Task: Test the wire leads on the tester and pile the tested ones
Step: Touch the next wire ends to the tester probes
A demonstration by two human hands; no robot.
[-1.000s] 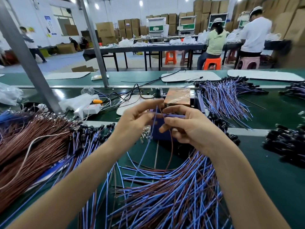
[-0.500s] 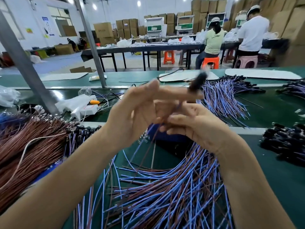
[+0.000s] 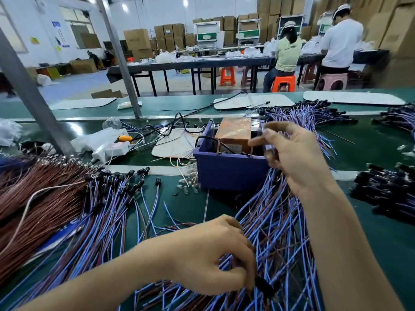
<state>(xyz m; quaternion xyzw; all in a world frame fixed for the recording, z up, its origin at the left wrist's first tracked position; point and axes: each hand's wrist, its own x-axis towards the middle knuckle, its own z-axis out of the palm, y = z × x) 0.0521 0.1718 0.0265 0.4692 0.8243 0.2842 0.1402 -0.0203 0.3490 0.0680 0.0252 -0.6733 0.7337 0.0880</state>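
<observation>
**Hands split between tester and pile**

The purple tester box (image 3: 229, 171) sits mid-bench with brown wires (image 3: 33, 198) heaped to its left. The right hand (image 3: 294, 153) hovers at its right corner, fingers half curled and blurred; I cannot tell whether they grip anything. The left hand (image 3: 208, 259) pinches a black-capped lead (image 3: 263, 287) in the near blue lead pile (image 3: 276, 227). Half a second ago both hands met in front of the box.

Head-worn camera looks forward and down, close over the bench (image 3: 372, 239)

Bright overhead light — motion blur, warped wide-angle edges
</observation>
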